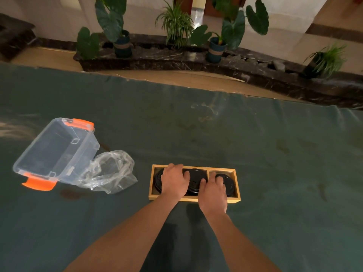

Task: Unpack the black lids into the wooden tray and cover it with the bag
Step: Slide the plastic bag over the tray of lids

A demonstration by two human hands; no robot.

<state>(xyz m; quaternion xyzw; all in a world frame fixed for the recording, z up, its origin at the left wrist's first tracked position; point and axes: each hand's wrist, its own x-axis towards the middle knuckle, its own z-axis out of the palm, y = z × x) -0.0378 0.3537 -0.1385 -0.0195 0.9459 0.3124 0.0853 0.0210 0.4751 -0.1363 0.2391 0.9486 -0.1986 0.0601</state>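
Lids (196, 180) lie in the tray (193, 199); bag (110, 171) and container (55, 152) sit left.

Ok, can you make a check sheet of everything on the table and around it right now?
Surface: green cloth, stained in spots.
Job's things: black lids lie in the wooden tray; clear bag crumpled left of the tray, not yet over it.
Clutter: clear box with orange clips, tipped on its side, touching the bag.
Hands: left hand and right hand rest flat on the lids.
Cables: nothing seen.
Surroundings: potted plants along a dark stone ledge.
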